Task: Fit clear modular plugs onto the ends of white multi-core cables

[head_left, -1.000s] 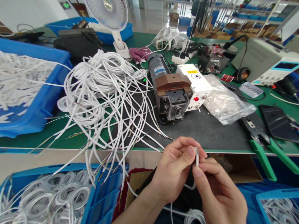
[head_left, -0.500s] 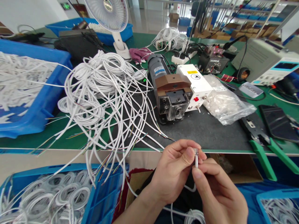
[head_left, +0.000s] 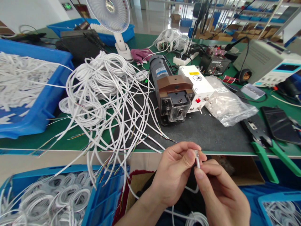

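My left hand point(head_left: 175, 171) pinches a small clear connector plug point(head_left: 197, 153) between thumb and fingers, just past the bench's front edge. Out of the plug runs a white cable point(head_left: 198, 163), which my right hand point(head_left: 218, 188) grips between thumb and forefinger right below it. The plug's inside is too small to make out. A coil of white cable point(head_left: 195, 218) hangs low between my forearms. To the right, a crimping tool with green handles point(head_left: 264, 160) lies on the bench, apart from my hands.
A large tangle of white cables point(head_left: 101, 84) with bared wire ends covers the bench's left side. Behind my hands stand a brown and grey motor machine point(head_left: 174, 91) and a white box point(head_left: 196, 84). Blue bins point(head_left: 58, 59) hold white parts; a plastic bag point(head_left: 228, 103) lies right.
Both hands stay nearly in place. The cable under the plug tilts slightly, and my right fingertips shift a little. The view has moved very slightly.
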`<state>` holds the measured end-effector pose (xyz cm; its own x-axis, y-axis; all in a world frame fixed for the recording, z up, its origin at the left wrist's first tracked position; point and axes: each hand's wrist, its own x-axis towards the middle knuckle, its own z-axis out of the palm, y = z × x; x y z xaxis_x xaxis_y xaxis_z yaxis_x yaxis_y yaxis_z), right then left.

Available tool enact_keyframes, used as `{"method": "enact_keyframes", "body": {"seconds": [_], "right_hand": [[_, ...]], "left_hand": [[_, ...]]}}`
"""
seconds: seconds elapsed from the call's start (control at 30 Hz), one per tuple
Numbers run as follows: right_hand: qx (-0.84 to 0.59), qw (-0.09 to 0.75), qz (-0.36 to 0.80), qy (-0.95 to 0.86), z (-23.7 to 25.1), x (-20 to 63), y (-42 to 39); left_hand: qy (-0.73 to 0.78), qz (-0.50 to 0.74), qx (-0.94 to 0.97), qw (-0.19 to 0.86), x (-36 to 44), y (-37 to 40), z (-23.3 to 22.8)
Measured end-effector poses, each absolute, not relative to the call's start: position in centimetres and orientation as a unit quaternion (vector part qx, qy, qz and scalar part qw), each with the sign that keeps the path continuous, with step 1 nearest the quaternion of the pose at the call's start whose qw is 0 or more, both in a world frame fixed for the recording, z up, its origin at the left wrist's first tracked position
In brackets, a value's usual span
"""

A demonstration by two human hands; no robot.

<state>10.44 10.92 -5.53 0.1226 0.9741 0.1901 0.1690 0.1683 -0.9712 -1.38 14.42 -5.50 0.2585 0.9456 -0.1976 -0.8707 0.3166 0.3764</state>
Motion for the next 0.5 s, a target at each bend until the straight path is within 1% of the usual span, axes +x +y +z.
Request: {"method": "enact_keyframes", "body": {"seconds": [0.5], "right_hand": [[-0.528,0.522,0.363,-0.564,-5.2,10.6,11.1]], "left_hand": [[0.190,0.591,0.153,0.769,-1.8,14.1,-6.6]]}}
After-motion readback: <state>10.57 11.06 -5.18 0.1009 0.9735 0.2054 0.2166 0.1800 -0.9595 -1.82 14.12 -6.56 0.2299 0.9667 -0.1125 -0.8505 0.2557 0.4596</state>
